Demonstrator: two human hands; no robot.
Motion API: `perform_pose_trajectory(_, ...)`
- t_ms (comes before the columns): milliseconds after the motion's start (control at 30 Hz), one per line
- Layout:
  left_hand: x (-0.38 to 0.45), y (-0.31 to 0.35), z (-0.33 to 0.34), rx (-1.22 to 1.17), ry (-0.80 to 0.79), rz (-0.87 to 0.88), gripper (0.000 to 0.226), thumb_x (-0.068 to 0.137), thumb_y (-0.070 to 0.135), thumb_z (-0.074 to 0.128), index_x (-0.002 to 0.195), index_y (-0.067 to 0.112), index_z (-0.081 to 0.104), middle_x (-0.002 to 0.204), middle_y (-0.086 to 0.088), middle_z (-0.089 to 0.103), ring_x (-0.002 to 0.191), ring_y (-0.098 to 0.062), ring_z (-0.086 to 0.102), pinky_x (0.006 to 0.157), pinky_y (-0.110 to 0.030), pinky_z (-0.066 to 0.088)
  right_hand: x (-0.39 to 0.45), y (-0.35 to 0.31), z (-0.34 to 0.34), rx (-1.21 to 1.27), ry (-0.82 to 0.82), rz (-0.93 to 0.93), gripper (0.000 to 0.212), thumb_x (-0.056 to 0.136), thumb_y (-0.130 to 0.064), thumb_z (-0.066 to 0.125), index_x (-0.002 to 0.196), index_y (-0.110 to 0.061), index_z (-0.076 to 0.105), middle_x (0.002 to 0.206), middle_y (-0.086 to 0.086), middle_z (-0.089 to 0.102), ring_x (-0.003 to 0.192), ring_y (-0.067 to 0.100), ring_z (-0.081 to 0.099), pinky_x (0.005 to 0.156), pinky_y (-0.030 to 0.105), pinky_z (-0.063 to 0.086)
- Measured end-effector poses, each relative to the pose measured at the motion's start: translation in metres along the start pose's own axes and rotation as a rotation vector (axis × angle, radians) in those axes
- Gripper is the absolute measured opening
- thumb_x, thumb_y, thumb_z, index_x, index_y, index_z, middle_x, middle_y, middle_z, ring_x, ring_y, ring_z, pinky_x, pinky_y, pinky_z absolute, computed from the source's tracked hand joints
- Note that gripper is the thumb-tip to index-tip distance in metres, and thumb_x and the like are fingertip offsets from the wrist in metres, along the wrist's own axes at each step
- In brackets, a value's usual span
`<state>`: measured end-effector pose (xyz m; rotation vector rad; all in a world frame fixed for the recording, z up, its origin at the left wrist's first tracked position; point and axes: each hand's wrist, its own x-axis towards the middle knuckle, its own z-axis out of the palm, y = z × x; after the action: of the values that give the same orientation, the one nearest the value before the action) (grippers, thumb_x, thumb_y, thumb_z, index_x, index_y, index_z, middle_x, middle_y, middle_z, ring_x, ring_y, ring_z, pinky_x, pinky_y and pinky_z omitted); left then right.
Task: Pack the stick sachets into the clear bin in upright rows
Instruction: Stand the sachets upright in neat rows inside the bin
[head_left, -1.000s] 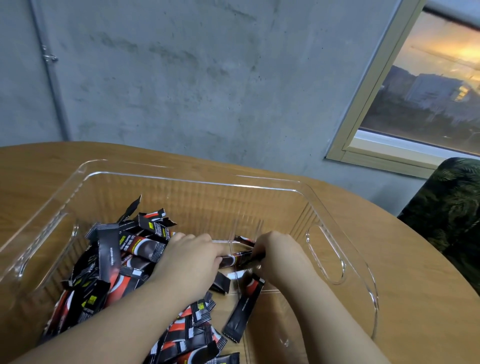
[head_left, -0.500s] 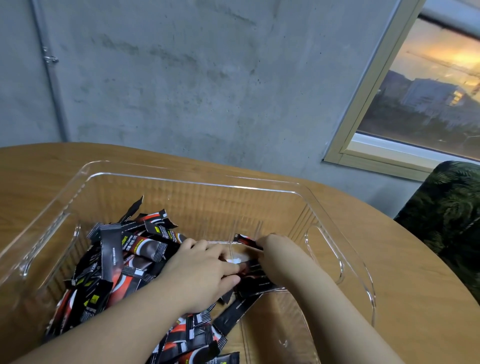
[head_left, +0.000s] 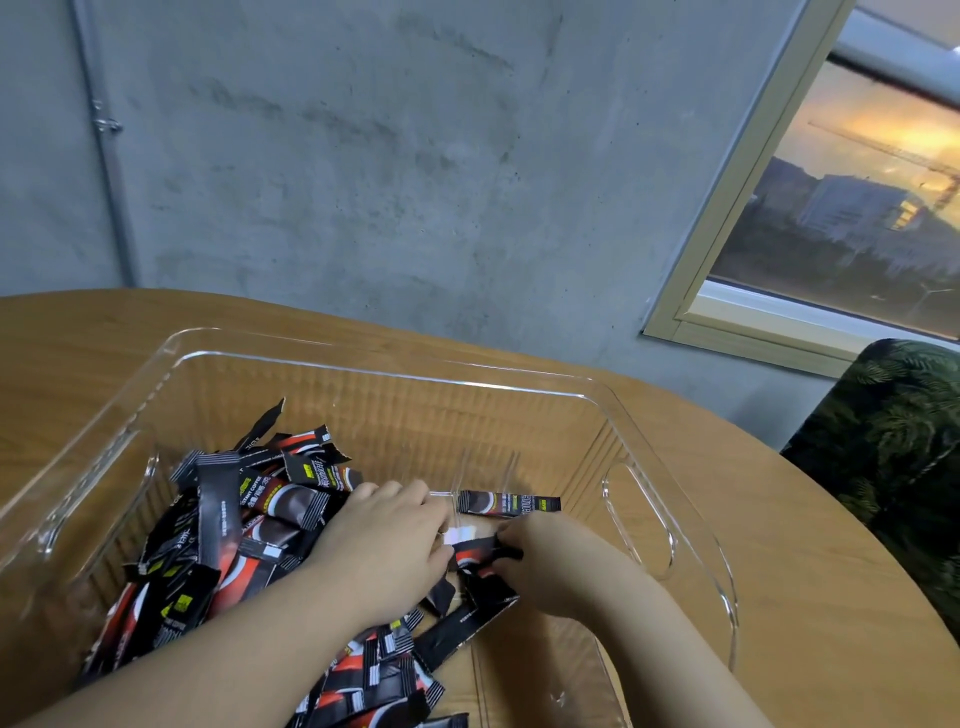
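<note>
The clear bin (head_left: 670, 525) sits on a round wooden table (head_left: 810, 545), and nearly all of the stick sachets (head_left: 234, 540) lie inside it as a loose, tangled heap filling its left half and spilling toward the near edge. None of them stands in an upright row that can be made out, so the packing looks barely begun: the sorting and standing-up is almost wholly left to do. One lone sachet (head_left: 511, 503) lies flat on its own near the far wall of the bin's right half, just beyond the hands. The left hand (head_left: 387, 545) rests palm down on the right edge of the heap, knuckles up and fingers reaching toward the middle; whether its fingertips hold anything cannot be told, since they are hidden beneath it. The right hand (head_left: 550, 558) is curled, pinching the end of a held sachet (head_left: 480, 552) that lies between the two hands. The right half of the bin shows mostly bare floor, seemingly where rows are to go.
</note>
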<state>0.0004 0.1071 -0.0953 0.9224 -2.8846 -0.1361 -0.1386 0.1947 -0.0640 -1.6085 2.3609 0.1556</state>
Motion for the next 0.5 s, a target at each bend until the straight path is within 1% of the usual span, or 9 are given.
perform_pose_trajectory(100, -0.001, 0.001, -0.002, -0.033, 0.031, 0.0, 0.028, 0.099, 0.044, 0.035, 0.121, 0.03, 0.044, 0.123, 0.01, 0.046, 0.117, -0.014, 0.044, 0.103, -0.032, 0.028, -0.005, 0.001, -0.004, 0.031, 0.023, -0.016, 0.022, 0.092, -0.024, 0.049, 0.098, -0.01, 0.065, 0.093, 0.007, 0.06, 0.08, 0.022, 0.05, 0.057, 0.027, 0.034)
perform_pose_trajectory(133, -0.001, 0.0, -0.002, -0.026, 0.048, 0.005, 0.03, 0.099, 0.044, 0.035, 0.125, 0.029, 0.042, 0.125, 0.011, 0.045, 0.119, -0.013, 0.044, 0.106, -0.032, 0.025, -0.005, 0.002, -0.005, 0.062, 0.067, -0.005, 0.018, 0.091, -0.022, 0.049, 0.096, -0.011, 0.063, 0.095, 0.005, 0.057, 0.081, 0.021, 0.05, 0.059, 0.026, 0.036)
perform_pose_trajectory(167, -0.001, 0.0, -0.002, -0.03, 0.06, 0.005, 0.032, 0.099, 0.043, 0.034, 0.128, 0.029, 0.041, 0.127, 0.011, 0.045, 0.121, -0.012, 0.043, 0.11, -0.032, 0.021, -0.002, 0.004, -0.006, 0.093, 0.113, 0.012, 0.018, 0.091, -0.021, 0.049, 0.102, -0.013, 0.062, 0.103, 0.004, 0.054, 0.087, 0.021, 0.052, 0.066, 0.025, 0.039)
perform_pose_trajectory(200, -0.001, -0.001, 0.0, -0.04, 0.065, 0.013, 0.033, 0.1, 0.041, 0.034, 0.128, 0.028, 0.043, 0.126, 0.012, 0.047, 0.121, -0.011, 0.044, 0.114, -0.033, 0.012, 0.002, 0.004, -0.006, 0.114, 0.135, 0.025, 0.024, 0.092, -0.02, 0.048, 0.113, -0.015, 0.059, 0.116, 0.004, 0.051, 0.099, 0.022, 0.053, 0.079, 0.026, 0.042)
perform_pose_trajectory(267, -0.001, -0.004, 0.005, 0.012, 0.074, 0.07, 0.032, 0.095, 0.036, 0.034, 0.115, 0.033, 0.06, 0.109, 0.015, 0.059, 0.109, -0.009, 0.055, 0.115, -0.037, -0.004, 0.008, 0.001, -0.004, 0.112, 0.066, 0.027, 0.041, 0.094, -0.021, 0.046, 0.135, -0.021, 0.048, 0.141, 0.004, 0.04, 0.123, 0.024, 0.046, 0.099, 0.032, 0.039)
perform_pose_trajectory(333, -0.002, -0.004, 0.002, 0.1, 0.076, 0.093, 0.036, 0.084, 0.039, 0.036, 0.091, 0.039, 0.071, 0.083, 0.019, 0.065, 0.089, -0.009, 0.065, 0.114, -0.046, -0.003, 0.01, -0.005, -0.003, 0.072, -0.051, 0.015, 0.049, 0.097, -0.025, 0.045, 0.145, -0.02, 0.036, 0.151, 0.003, 0.029, 0.135, 0.025, 0.035, 0.106, 0.033, 0.032)
perform_pose_trajectory(367, -0.003, -0.003, -0.003, 0.108, 0.082, 0.091, 0.035, 0.084, 0.039, 0.038, 0.093, 0.043, 0.072, 0.084, 0.018, 0.067, 0.091, -0.011, 0.066, 0.112, -0.051, -0.003, 0.009, -0.007, -0.002, 0.06, -0.083, 0.005, 0.051, 0.098, -0.027, 0.043, 0.147, -0.019, 0.031, 0.154, 0.002, 0.024, 0.139, 0.024, 0.029, 0.109, 0.034, 0.029)
perform_pose_trajectory(433, -0.005, 0.002, -0.007, 0.093, -0.018, 0.015, 0.036, 0.098, 0.037, 0.032, 0.122, 0.047, 0.057, 0.115, 0.015, 0.061, 0.12, -0.015, 0.051, 0.108, -0.058, -0.013, 0.005, -0.007, -0.001, 0.039, -0.095, -0.024, 0.051, 0.1, -0.029, 0.039, 0.149, -0.017, 0.027, 0.158, -0.001, 0.015, 0.144, 0.024, 0.016, 0.114, 0.036, 0.02)
perform_pose_trajectory(500, -0.003, 0.003, -0.006, 0.092, -0.089, -0.032, 0.039, 0.102, 0.043, 0.023, 0.138, 0.047, 0.038, 0.137, 0.011, 0.046, 0.135, -0.017, 0.032, 0.107, -0.063, -0.016, -0.002, -0.006, -0.003, -0.002, -0.123, -0.047, 0.049, 0.102, -0.029, 0.036, 0.148, -0.016, 0.029, 0.16, 0.001, 0.01, 0.147, 0.022, 0.007, 0.116, 0.035, 0.012)
